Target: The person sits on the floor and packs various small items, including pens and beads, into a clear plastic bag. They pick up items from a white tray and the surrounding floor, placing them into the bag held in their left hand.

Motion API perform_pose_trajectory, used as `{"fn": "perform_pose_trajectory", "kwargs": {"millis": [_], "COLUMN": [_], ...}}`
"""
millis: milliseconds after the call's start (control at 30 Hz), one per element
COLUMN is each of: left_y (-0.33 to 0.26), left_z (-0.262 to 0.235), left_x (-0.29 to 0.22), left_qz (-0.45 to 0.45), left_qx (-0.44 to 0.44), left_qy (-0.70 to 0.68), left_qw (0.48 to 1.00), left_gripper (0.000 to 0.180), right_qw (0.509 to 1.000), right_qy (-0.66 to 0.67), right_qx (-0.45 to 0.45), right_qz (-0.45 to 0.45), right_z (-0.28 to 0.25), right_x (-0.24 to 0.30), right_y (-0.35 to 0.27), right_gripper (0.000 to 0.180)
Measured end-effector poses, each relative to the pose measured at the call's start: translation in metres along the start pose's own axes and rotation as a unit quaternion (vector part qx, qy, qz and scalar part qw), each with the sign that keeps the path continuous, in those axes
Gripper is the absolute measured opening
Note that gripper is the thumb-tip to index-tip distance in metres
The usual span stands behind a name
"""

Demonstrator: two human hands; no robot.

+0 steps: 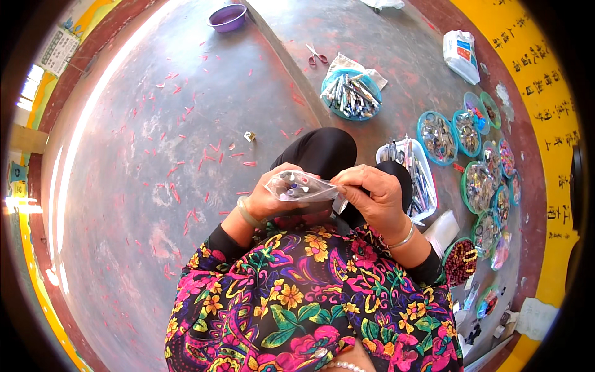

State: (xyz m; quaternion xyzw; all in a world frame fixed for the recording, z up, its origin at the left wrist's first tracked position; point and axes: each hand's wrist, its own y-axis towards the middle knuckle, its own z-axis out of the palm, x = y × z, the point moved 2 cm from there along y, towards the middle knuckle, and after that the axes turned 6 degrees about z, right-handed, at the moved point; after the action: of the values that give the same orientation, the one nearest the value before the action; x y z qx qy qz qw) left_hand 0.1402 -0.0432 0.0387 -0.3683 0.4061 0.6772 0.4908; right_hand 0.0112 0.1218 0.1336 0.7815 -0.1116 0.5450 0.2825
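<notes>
Plastic bag, see-through, held in front of floral top, apparent pens inside; left hand, fingers wrapped round it; right hand, fingers pinching its edge; risk: hard tug could split thin film; dipping the mouth could spill contents

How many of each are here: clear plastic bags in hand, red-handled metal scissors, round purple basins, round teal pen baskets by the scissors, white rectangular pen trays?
Clear plastic bag, held by left hand and right hand: 1
Red-handled scissors: 1
Round purple basin: 1
Round teal pen basket: 1
White rectangular pen tray: 1
Total: 5
</notes>
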Motion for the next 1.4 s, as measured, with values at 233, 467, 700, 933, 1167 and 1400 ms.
{"fn": "perform_pose_trajectory", "kwargs": {"millis": [233,467,700,933,1167,1400], "left_y": [0.01,0.013,0.019,0.019,0.022,0.022], "left_z": [0.014,0.024,0.042,0.037,0.031,0.032], "left_x": [-0.02,-0.013,-0.027,-0.018,-0.014,-0.019], "left_qz": [0.035,0.023,0.02,-0.034,-0.021,-0.037], "left_qx": [0.031,0.012,0.035,0.037,0.043,0.006], "left_qy": [0.21,0.259,0.249,0.139,0.079,0.078], "left_qw": [0.976,0.966,0.968,0.989,0.996,0.996], "left_gripper": [0.037,0.03,0.029,0.033,0.039,0.038], "right_qw": [0.995,0.981,0.991,0.971,0.97,0.95], "right_qy": [0.065,0.08,0.085,0.181,0.194,0.234], "right_qx": [0.019,0.093,0.045,0.037,0.038,0.048], "right_qz": [0.072,0.151,0.095,0.153,0.139,0.203], "right_z": [-0.013,-0.004,-0.006,-0.003,-0.005,-0.006], "right_x": [-0.01,-0.027,-0.025,-0.039,-0.041,-0.042], "right_y": [-0.007,-0.013,-0.015,-0.024,-0.021,-0.017], "right_gripper": [0.025,0.052,0.025,0.018,0.024,0.022]}}
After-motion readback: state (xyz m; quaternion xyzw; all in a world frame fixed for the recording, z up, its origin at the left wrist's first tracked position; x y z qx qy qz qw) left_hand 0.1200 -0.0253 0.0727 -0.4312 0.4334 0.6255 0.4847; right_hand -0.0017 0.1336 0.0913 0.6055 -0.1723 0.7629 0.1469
